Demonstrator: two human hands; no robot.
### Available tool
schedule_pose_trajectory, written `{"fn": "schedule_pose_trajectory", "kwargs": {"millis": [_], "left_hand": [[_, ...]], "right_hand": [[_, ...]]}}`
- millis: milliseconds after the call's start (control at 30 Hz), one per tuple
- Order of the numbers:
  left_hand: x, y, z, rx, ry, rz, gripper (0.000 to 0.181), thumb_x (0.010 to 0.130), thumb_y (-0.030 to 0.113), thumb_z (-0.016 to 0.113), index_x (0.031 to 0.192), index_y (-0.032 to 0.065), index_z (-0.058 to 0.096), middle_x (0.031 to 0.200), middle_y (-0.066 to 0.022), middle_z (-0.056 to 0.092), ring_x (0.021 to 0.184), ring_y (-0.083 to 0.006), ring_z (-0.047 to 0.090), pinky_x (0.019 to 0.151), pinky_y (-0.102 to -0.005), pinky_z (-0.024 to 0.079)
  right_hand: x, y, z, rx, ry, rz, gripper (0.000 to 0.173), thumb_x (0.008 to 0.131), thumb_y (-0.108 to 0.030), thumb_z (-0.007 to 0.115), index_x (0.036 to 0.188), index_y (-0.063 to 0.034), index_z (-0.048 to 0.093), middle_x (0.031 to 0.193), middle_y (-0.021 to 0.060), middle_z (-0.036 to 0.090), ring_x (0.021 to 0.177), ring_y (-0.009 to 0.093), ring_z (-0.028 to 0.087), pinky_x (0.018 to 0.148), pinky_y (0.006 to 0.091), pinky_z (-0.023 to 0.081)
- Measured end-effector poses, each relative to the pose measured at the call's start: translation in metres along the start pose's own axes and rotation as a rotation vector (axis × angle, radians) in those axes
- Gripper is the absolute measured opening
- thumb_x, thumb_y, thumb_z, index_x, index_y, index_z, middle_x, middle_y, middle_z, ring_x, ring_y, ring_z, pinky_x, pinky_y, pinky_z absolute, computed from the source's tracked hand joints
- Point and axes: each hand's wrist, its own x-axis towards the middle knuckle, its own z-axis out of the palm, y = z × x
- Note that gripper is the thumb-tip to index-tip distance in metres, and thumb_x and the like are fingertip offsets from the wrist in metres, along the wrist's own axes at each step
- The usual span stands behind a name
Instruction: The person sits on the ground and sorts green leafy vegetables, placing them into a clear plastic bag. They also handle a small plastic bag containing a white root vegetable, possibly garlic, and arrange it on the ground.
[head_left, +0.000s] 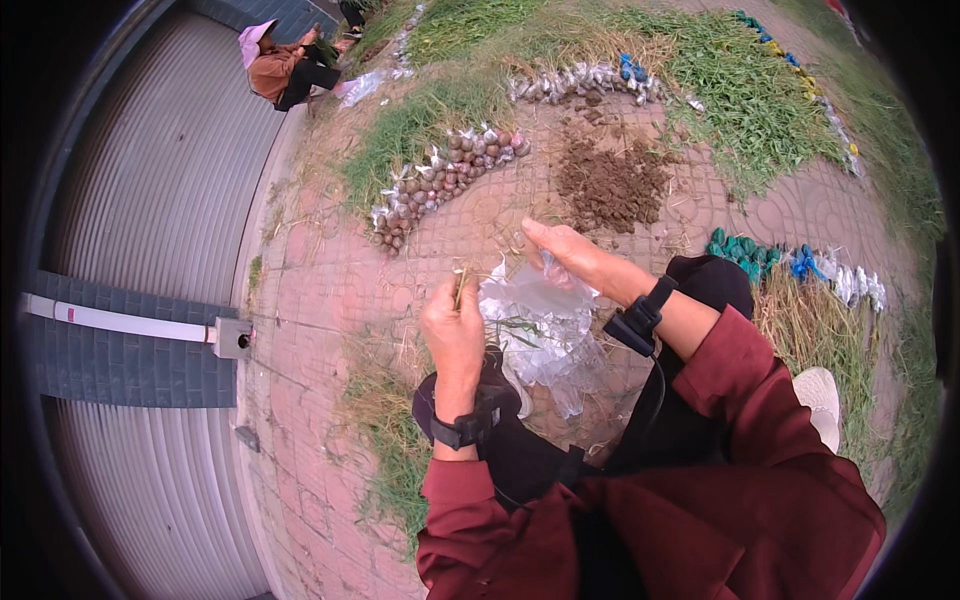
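My left hand (454, 322) is closed around a few thin plant stems (460, 289), their cut-looking ends showing above the thumb. To its right, my right hand (574, 259) has its fingers stretched toward the left. A thin clear plastic bag (553, 281) is caught in that palm and hangs below it; part of the grip is hidden. Under both hands, between my knees, lies a heap of clear plastic bags (551, 345) on the paving. Some green blades (517, 325) rest over the heap.
Loose soil (615, 180) lies ahead. Plants with plastic-wrapped root balls (442, 176) stand at the left front; green-wrapped ones (742, 247) lie at right. Cut greenery (757, 97) covers the far right. Another person (289, 67) sits near a roller shutter (165, 150). A drainpipe (127, 319) runs down the wall.
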Motion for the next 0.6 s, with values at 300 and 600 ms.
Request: {"fn": "schedule_pose_trajectory", "kwargs": {"millis": [300, 600], "left_hand": [[0.001, -0.005, -0.03, 0.164, -0.253, 0.123, 0.01, 0.081, 0.01, 0.059, 0.085, 0.0008, 0.06, 0.065, -0.0193, 0.055, 0.058, -0.0317, 0.054, 0.053, -0.036, 0.042], [0.009, -0.014, -0.019, -0.406, 0.067, -0.299, 0.02, 0.09, 0.017, 0.053, 0.082, -0.0005, 0.059, 0.057, -0.0006, 0.049, 0.053, -0.0095, 0.045, 0.05, -0.0244, 0.039]], "right_hand": [[-0.004, 0.009, 0.01, -0.594, 0.068, -0.672, 0.019, 0.077, -0.023, 0.066, 0.087, -0.0075, 0.063, 0.062, 0.0085, 0.058, 0.06, 0.021, 0.057, 0.058, 0.0342, 0.045], [0.0, 0.016, 0.006, -0.507, -0.136, -0.431, 0.022, 0.087, -0.021, 0.053, 0.079, -0.0009, 0.06, 0.064, 0.0053, 0.056, 0.062, 0.013, 0.052, 0.059, 0.0288, 0.042]]}}
